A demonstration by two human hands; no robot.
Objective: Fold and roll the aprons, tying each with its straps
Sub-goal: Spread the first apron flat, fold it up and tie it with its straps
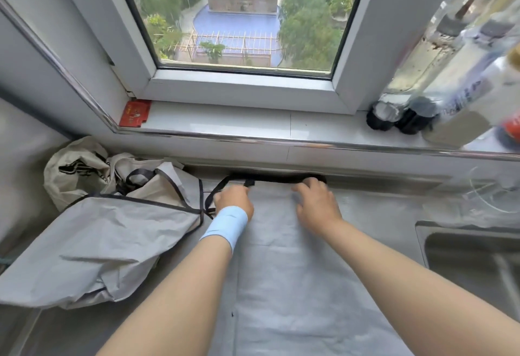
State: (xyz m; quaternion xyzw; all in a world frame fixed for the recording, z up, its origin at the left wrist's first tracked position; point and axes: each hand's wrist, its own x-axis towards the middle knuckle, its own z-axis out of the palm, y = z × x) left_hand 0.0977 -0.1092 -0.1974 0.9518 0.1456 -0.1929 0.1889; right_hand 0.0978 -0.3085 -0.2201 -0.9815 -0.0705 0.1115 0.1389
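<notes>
Both arms outstretched, left hand (pixel 233 200), right hand (pixel 316 205), fingers (pixel 311 184) curled

A home kitchen, high up in a block of flats. The window (pixel 242 17) looks far down on treetops and a blue court. On the sill (pixel 253 122) below the window stand bottles (pixel 461 108), to its right. Lower right of the window, a steel sink (pixel 464 246) is set into the metal desk (pixel 380 209).
</notes>
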